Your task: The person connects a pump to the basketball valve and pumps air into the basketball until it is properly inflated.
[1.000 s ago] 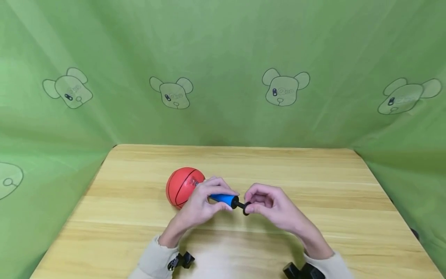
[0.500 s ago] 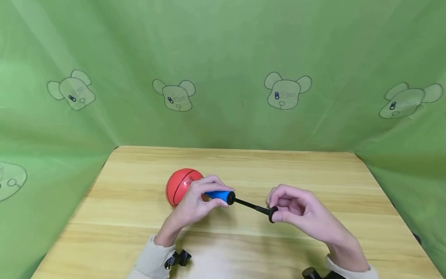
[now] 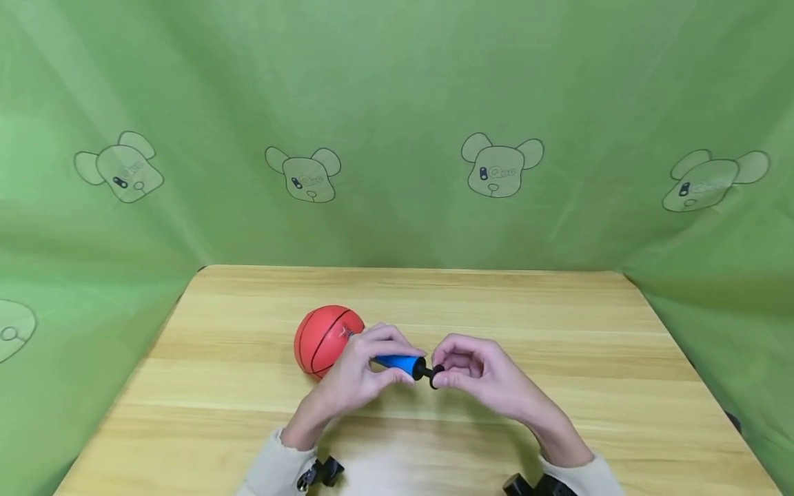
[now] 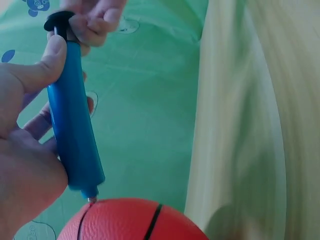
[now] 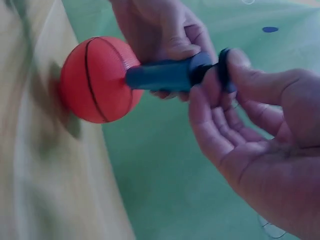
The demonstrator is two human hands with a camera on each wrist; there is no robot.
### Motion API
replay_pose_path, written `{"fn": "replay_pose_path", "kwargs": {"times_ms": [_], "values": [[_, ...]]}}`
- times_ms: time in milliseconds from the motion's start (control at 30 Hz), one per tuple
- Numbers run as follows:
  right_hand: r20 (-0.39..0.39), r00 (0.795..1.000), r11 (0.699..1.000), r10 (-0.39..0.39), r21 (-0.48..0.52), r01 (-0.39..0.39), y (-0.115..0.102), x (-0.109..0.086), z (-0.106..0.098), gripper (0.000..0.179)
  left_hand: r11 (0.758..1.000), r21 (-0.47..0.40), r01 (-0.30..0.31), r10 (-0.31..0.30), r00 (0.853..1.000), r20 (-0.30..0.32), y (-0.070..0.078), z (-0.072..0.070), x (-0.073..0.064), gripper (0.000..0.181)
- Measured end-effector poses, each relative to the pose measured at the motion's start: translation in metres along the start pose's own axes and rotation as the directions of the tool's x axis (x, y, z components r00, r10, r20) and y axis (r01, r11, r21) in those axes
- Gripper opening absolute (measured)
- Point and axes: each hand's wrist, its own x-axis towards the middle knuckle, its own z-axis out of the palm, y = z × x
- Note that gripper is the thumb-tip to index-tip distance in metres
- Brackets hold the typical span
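A blue hand pump has its metal needle in a red toy basketball, as the left wrist view shows. Around the pump's barrel curl the fingers and thumb of my left hand. My right hand pinches the black plunger handle between thumb and fingers. Only a short length of the black rod shows between handle and barrel, so the plunger is nearly all the way in. In the head view my left hand covers the needle end and part of the ball.
The ball rests on a light wooden table. Green cloth printed with bear heads hangs behind and along the sides of the table. A small black camera is strapped at the left wrist, another at the right.
Half a second ago the rod was drawn far out to the right. My right hand has since moved left, pushing the handle back close to the barrel. The left hand keeps its grip.
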Motion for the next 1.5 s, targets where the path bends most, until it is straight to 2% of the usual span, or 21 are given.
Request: {"fn": "replay_pose_path", "kwargs": {"times_ms": [67, 167, 300, 367, 467, 633, 800, 867, 1000, 1100, 1200, 1300, 1433, 1500], "values": [[0.011, 1.0, 1.0, -0.013, -0.017, 0.013, -0.006, -0.002, -0.002, 0.013, 1.0, 0.006, 0.008, -0.008, 1.0, -0.005, -0.001, -0.003, -0.001, 0.027], [0.037, 0.996, 0.996, -0.078, -0.049, 0.079, -0.021, -0.009, -0.012, 0.016, 1.0, 0.002, 0.018, -0.018, 1.0, -0.025, -0.003, -0.01, -0.002, 0.026], [0.055, 0.987, 0.988, -0.15, -0.028, 0.152, -0.039, -0.024, -0.027, 0.025, 0.999, 0.006, 0.046, -0.045, 0.996, -0.072, -0.004, -0.019, -0.003, 0.027], [0.063, 0.986, 0.988, -0.153, 0.002, 0.154, -0.041, -0.027, -0.03, 0.027, 0.999, 0.016, 0.048, -0.047, 0.996, -0.072, -0.003, -0.022, -0.003, 0.027], [0.055, 0.99, 0.992, -0.126, 0.017, 0.126, -0.032, -0.022, -0.028, 0.025, 0.999, 0.038, 0.037, -0.034, 0.998, -0.061, -0.001, -0.021, -0.002, 0.027], [0.01, 0.997, 0.997, -0.079, 0.029, 0.078, -0.005, -0.005, -0.012, 0.016, 0.997, 0.077, 0.022, -0.018, 0.999, -0.045, 0.001, -0.012, 0.0, 0.029], [-0.023, 0.998, 0.998, -0.064, 0.006, 0.065, 0.005, 0.001, 0.0, 0.011, 0.999, 0.035, 0.001, -0.001, 1.0, 0.013, 0.002, -0.005, 0.0, 0.03], [-0.023, 0.999, 0.999, -0.04, -0.014, 0.04, -0.001, -0.001, 0.002, 0.011, 1.0, 0.005, -0.01, 0.009, 1.0, 0.029, 0.002, -0.006, 0.0, 0.029], [-0.009, 0.999, 0.997, -0.045, -0.065, 0.044, -0.022, -0.01, -0.003, 0.013, 0.998, -0.047, 0.035, -0.034, 0.999, 0.034, 0.002, -0.012, -0.001, 0.026], [0.017, 0.993, 0.991, -0.115, -0.062, 0.115, -0.038, -0.02, -0.011, 0.022, 0.995, -0.067, 0.073, -0.072, 0.997, 0.017, 0.002, -0.019, -0.002, 0.026], [0.039, 0.985, 0.985, -0.171, -0.022, 0.172, -0.045, -0.027, -0.019, 0.028, 0.997, -0.06, 0.055, -0.055, 0.998, 0.001, 0.001, -0.025, -0.002, 0.027], [0.035, 0.984, 0.985, -0.175, 0.009, 0.175, -0.039, -0.025, -0.021, 0.028, 0.998, -0.03, 0.047, -0.047, 0.999, -0.01, 0.002, -0.026, -0.001, 0.027], [-0.007, 0.991, 0.989, -0.136, 0.053, 0.137, -0.016, -0.008, -0.011, 0.022, 0.998, 0.007, 0.069, -0.069, 0.997, -0.024, 0.005, -0.022, 0.001, 0.027], [-0.027, 0.99, 0.986, -0.141, 0.083, 0.143, -0.003, 0.0, -0.004, 0.019, 0.997, 0.007, 0.071, -0.071, 0.997, -0.021, 0.006, -0.019, 0.001, 0.027]]}}
